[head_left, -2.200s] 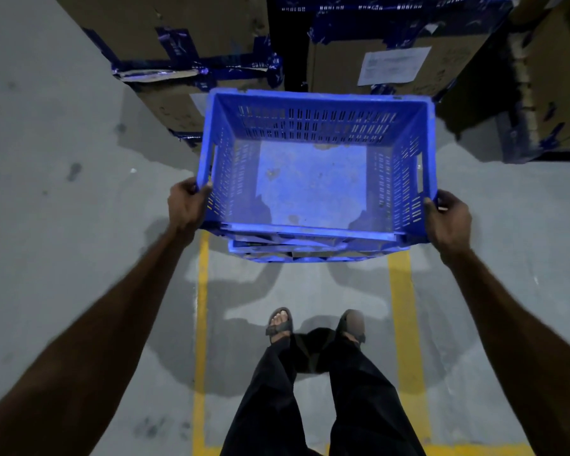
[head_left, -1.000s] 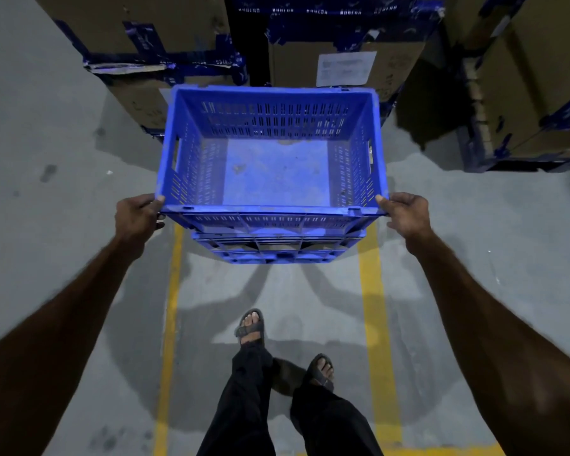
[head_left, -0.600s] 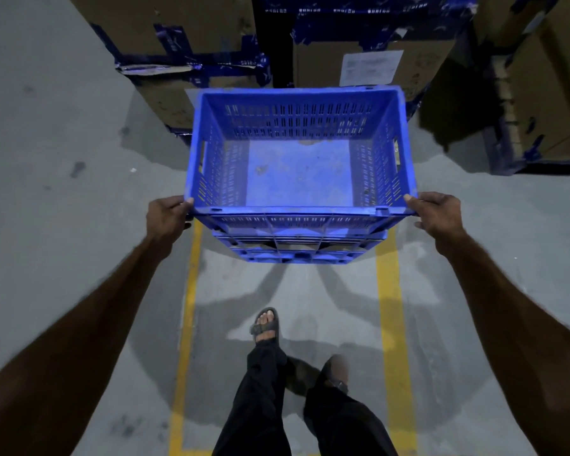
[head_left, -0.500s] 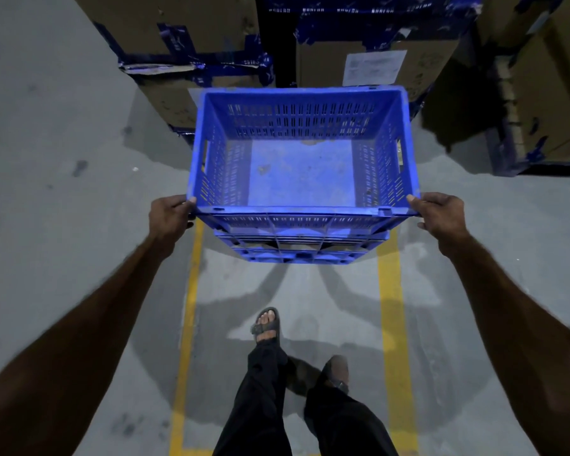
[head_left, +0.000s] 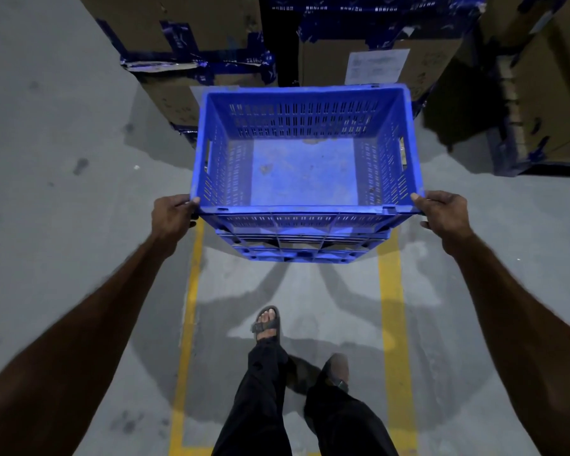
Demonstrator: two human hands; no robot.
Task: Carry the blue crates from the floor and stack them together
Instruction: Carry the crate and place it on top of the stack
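An empty blue slotted crate sits level on top of a stack of blue crates, whose ribbed near sides show below it. My left hand grips the top crate's near left corner, thumb on the rim. My right hand grips the near right corner the same way. The stack stands on the grey floor between two yellow lines, just ahead of my feet. How many crates lie underneath is hard to tell.
Tall cardboard boxes with blue tape stand right behind the stack, one with a white label. More boxes stand at the right. Yellow floor lines run past my sandalled foot. Open grey floor lies to the left.
My hands have slid from the crate's sides to its near corners, and the tilted crate has come level on the stack. In the last half second almost nothing moves.
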